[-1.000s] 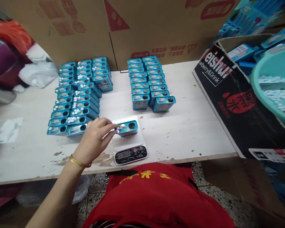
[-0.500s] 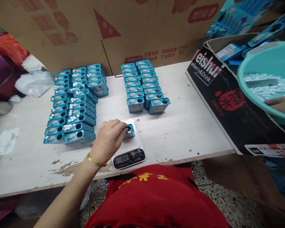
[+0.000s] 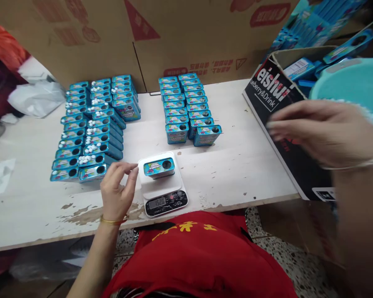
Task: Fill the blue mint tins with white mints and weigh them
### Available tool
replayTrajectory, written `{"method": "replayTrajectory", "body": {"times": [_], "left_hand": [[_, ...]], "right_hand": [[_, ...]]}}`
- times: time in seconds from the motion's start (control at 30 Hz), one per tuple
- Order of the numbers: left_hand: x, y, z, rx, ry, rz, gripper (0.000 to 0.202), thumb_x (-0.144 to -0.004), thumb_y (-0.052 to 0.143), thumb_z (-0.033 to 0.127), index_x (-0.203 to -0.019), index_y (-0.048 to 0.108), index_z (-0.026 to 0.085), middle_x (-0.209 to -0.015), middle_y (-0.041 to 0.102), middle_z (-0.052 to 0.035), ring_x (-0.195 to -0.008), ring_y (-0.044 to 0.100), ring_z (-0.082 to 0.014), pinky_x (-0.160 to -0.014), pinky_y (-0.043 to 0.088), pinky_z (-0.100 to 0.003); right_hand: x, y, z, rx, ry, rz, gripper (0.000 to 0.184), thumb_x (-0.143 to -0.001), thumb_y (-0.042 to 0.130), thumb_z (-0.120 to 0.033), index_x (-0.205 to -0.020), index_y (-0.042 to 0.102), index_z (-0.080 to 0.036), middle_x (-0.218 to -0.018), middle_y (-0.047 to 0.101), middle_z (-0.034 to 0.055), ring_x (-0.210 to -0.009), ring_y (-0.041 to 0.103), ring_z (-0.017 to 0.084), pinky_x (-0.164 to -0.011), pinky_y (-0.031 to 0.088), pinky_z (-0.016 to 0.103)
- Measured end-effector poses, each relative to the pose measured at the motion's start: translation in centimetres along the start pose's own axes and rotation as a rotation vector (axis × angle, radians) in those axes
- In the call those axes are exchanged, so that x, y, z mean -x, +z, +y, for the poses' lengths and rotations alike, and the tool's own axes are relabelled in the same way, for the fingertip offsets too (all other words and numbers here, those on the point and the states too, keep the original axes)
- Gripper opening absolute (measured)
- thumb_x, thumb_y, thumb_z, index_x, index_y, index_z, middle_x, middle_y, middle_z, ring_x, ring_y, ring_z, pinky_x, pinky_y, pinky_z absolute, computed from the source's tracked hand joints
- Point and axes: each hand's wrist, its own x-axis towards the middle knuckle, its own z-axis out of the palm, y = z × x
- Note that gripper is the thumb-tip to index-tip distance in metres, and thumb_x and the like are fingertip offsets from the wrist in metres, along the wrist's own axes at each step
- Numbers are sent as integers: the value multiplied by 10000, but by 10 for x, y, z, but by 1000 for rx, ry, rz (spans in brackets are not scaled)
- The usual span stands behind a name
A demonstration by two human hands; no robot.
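A blue tin (image 3: 153,167) with a round dark hole in its top stands on the white kitchen scale (image 3: 149,189), whose display is lit. My left hand (image 3: 116,186) is just left of the scale, apart from the tin. Its thumb and index fingertips come close together in a pinch; whatever they may hold is too small to make out. My right hand (image 3: 326,128), blurred, hovers in front of the turquoise basin (image 3: 345,78) with its fingers bunched toward the thumb. What lies between those fingers is hidden. White pellets (image 3: 365,111) show in the basin behind it.
Rows of blue tins (image 3: 101,149), many topped with white pellets, stand at the left. More tins (image 3: 177,132) stand at the back middle. A black printed carton (image 3: 267,87) is at the right, and a large cardboard box (image 3: 180,37) lines the back.
My left hand has left the tin on the scale and moved left, uncovering it. My right hand has risen from inside the basin and moved left, toward the table.
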Motion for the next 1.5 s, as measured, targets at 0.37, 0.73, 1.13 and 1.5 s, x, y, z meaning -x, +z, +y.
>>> {"method": "replayTrajectory", "body": {"times": [0.37,0.73,1.13,1.5], "left_hand": [[94,13,-45,45,-220,-83,102,-905,529,221,-897,622,181,-855,606,-37,-836,572,-153,-761,454,-286],[74,11,-49,68,-210,-77,148,-902,531,272,-971,633,189,-861,600,-38,-777,559,-149,-704,467,-286],[30,15,-36,109,-82,-213,378,-862,588,283,-1228,532,208,-1085,595,-79,-929,584,-182,-756,488,-320],[55,14,-51,71,-236,-163,267,-892,545,300,-1125,578,174,-1049,612,-72,-796,599,-130,-745,508,-297]], "right_hand": [[23,186,-57,-242,-302,-558,113,-749,573,-50,-738,611,-157,-731,576,-10,-652,531,91,-601,446,231],[28,160,-34,-212,-315,-290,114,-857,534,-189,-860,648,-179,-835,600,29,-660,521,113,-567,426,249],[27,208,69,-12,-209,-329,251,-828,533,-149,-1065,612,-171,-1070,536,109,-728,543,163,-788,490,364],[29,215,74,-55,-264,-298,154,-885,458,-142,-806,572,-209,-857,551,80,-859,557,222,-794,475,374]]}}
